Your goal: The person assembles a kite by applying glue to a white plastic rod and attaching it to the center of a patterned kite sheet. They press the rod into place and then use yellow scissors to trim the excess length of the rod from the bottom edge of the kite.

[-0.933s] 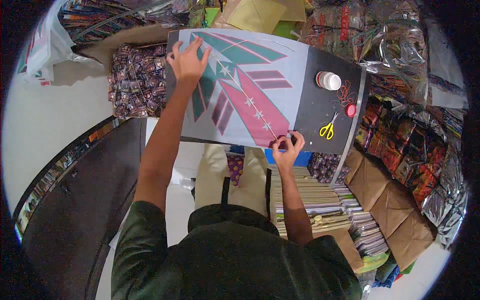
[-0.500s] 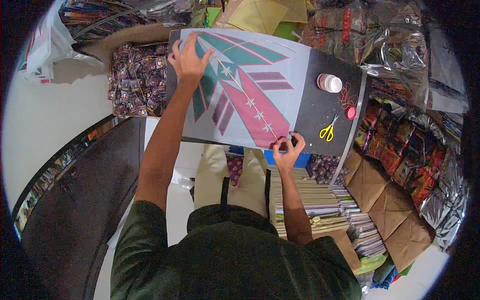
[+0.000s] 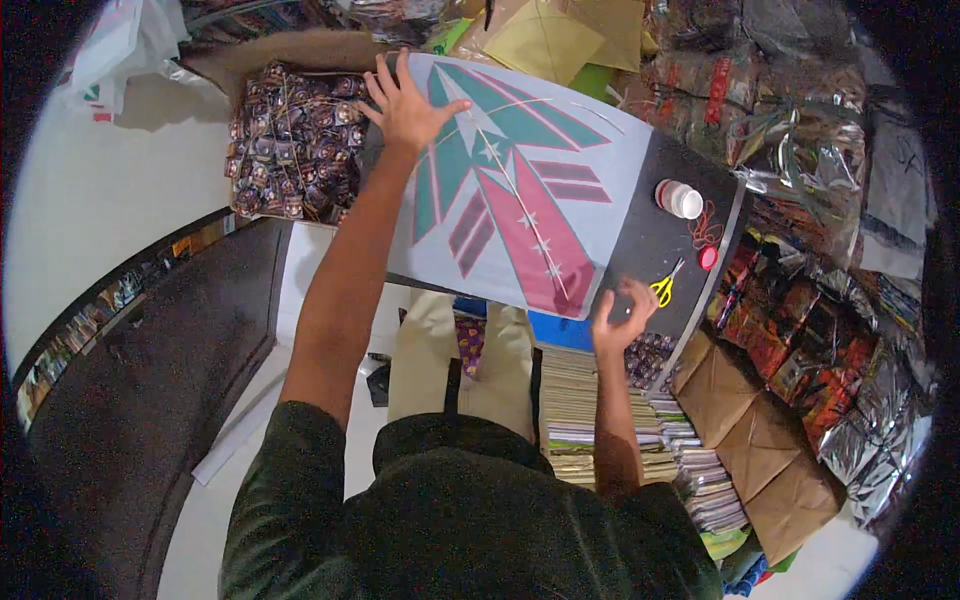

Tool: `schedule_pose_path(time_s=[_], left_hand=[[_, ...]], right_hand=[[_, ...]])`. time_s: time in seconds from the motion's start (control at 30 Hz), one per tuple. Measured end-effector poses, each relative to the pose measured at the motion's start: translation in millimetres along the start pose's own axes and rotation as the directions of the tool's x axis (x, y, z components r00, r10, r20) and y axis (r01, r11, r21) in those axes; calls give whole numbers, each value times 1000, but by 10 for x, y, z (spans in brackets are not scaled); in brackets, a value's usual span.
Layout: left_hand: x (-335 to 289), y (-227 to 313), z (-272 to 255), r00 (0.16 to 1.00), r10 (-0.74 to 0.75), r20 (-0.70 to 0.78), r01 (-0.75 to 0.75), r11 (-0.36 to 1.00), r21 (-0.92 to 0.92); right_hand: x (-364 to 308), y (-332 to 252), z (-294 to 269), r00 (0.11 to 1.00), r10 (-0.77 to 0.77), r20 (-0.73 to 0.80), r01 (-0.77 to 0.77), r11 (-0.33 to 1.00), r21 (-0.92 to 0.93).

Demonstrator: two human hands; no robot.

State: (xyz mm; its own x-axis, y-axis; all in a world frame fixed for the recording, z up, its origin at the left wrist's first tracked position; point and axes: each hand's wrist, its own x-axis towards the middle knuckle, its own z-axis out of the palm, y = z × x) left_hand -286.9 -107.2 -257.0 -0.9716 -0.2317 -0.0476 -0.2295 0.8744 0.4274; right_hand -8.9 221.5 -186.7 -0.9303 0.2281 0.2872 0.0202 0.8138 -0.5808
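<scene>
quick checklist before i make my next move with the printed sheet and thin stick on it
1. Left hand over the printed sheet: ok, fingers spread at its upper left edge.
2. Right hand off the sheet: ok, grip open, just beyond the lower right corner.
3. Thin stick lying along the printed stars: ok.
4. Stick firmly fixed to the sheet: cannot tell.
5. Yellow scissors off the sheet: ok, on the dark board.
6. Red cap on white jar: not ok, lying apart.

Left hand (image 3: 408, 117) was spread at printed sheet's (image 3: 550, 215) upper-left edge; thin stick (image 3: 508, 184) was laid diagonally across it; right hand (image 3: 625, 320) was held near yellow-handled scissors (image 3: 670, 279).
</scene>
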Motion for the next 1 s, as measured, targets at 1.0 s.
schedule_pose_path(time_s=[1.0], left_hand=[[100, 28, -111, 990, -135, 51, 142, 968, -206]], right_hand=[[1694, -1328, 2010, 744, -426, 514, 556, 822, -124]])
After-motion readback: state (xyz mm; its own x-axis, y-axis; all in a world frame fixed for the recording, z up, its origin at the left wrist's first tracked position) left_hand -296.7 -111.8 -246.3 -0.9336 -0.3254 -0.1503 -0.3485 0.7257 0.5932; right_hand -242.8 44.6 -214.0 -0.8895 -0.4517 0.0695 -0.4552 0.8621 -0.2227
